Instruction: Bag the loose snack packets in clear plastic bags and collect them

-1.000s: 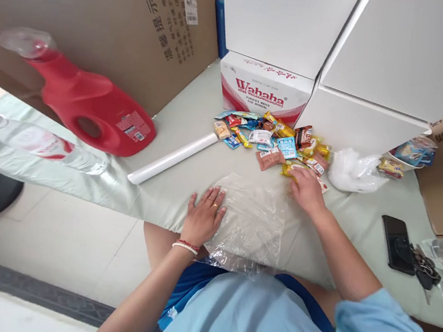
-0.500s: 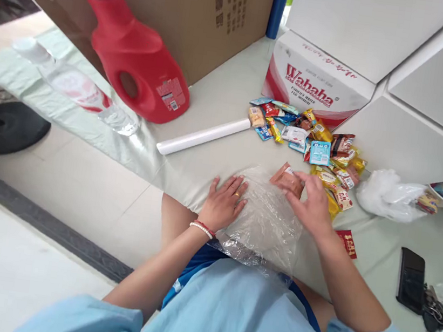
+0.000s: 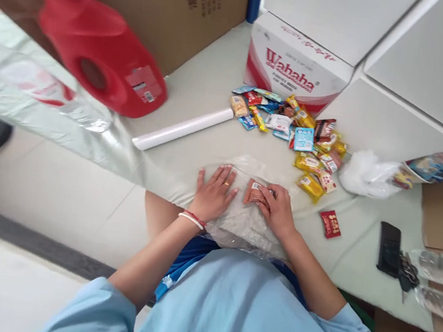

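Right hand (image 3: pixel 280 209) grips the brown snack packet (image 3: pixel 253 192) by its right end, over clear plastic (image 3: pixel 235 218) on the bench (image 3: pixel 180 169), while left hand (image 3: pixel 212 196) lies spread flat, grasping nothing, presumably to stop the plastic sliding.

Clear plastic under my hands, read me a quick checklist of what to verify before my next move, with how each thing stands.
1. Left hand flat on the clear plastic: ok.
2. Right hand touching the brown packet: ok.
3. Brown packet over the plastic: ok.
4. Right hand's grip firm: cannot tell.
5. Plastic free of wrinkles: not ok, creased.
6. Lone red packet with the snack pile: not ok, lies apart.
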### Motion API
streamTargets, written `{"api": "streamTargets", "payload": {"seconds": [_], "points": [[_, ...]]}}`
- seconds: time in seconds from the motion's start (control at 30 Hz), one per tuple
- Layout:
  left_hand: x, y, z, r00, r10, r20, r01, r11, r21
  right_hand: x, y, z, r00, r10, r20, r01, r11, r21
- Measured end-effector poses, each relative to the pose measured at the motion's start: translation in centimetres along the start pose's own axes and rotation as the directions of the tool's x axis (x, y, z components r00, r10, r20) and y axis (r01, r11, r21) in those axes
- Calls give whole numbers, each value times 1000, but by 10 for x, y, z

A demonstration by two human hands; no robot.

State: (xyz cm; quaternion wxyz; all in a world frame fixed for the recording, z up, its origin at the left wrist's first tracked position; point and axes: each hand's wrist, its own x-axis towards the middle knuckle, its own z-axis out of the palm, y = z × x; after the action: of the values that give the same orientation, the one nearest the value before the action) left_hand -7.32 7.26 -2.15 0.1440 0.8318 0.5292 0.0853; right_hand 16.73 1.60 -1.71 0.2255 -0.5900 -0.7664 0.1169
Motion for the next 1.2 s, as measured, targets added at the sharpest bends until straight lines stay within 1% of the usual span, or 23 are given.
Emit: {"api": "streamTargets", "payload": {"seconds": [0.1,0.2,0.23,0.3,0.4,0.43,0.5,0.57,0.6,0.63,0.7,0.73,0.77,0.8,0.83,0.9,0.93,1.0,1.03,1.07,1.1,1.13,1.2], "points": [[4,-3,-1,999,-16,41,17,1000,-24,-4,-10,-12,997,61,-46,-60,998,26],[3,-5,1,999,25,34,-25,1000,12,-9,-24,-10,991,89,-100,-88,996,18],[1,-5,2,999,36,22,-37,999,30,-10,-28,-6,993,83,-90,-83,997,6],[-3,-2,4,999,43,0,-43,998,56,-11,-32,3,997,76,-32,-77,997,-31],[-6,-1,4,999,34,-8,-33,998,61,-11,-31,12,995,80,55,-75,994,-79],[-6,-2,3,999,32,-8,-31,998,57,-13,-29,10,995,70,66,-65,995,-72],[-6,-5,2,1000,31,-8,-30,999,44,-19,-22,-2,997,46,55,-45,999,-20],[-6,-7,2,999,33,-15,-32,999,25,-33,-10,-23,997,76,-9,-76,997,18],[-6,-8,2,999,33,-22,-33,999,14,-42,-1,-35,991,120,-65,-120,993,10],[-6,-8,2,999,33,-29,-33,999,4,-52,9,-47,974,177,-138,-181,983,-18],[-5,-8,3,999,33,-40,-33,999,-16,-76,36,-66,912,283,-298,-326,939,-108],[-4,-8,4,999,32,-41,-33,999,-25,-89,50,-72,880,319,-352,-391,907,-157],[-4,-9,4,999,30,-39,-31,999,-33,-101,65,-77,860,347,-376,-440,875,-200],[-3,-9,3,999,26,-36,-27,999,-42,-112,79,-79,854,370,-367,-469,851,-235],[-3,-11,2,999,21,-32,-22,998,-52,-122,91,-80,858,388,-336,-481,838,-259],[-5,-15,-2,999,9,-32,-11,998,-69,-135,106,-79,861,414,-295,-490,831,-264],[-7,-19,-4,999,7,-34,-9,997,-71,-136,109,-79,852,420,-314,-500,830,-247],[-15,-26,-9,999,16,-38,-19,998,-58,-130,102,-81,818,413,-401,-517,833,-196],[-20,-29,-11,999,26,-39,-28,998,-48,-123,94,-83,801,399,-447,-511,844,-162],[-25,-32,-12,999,35,-40,-36,999,-38,-112,82,-85,795,380,-472,-486,865,-123],[-30,-35,-12,998,43,-40,-45,998,-32,-100,68,-85,808,354,-472,-437,896,-76],[-33,-37,-11,998,46,-42,-48,998,-29,-85,53,-84,836,315,-449,-366,930,-29],[-38,-39,-8,998,36,-56,-37,999,-22,-55,21,-74,917,190,-351,-181,982,58]]}}
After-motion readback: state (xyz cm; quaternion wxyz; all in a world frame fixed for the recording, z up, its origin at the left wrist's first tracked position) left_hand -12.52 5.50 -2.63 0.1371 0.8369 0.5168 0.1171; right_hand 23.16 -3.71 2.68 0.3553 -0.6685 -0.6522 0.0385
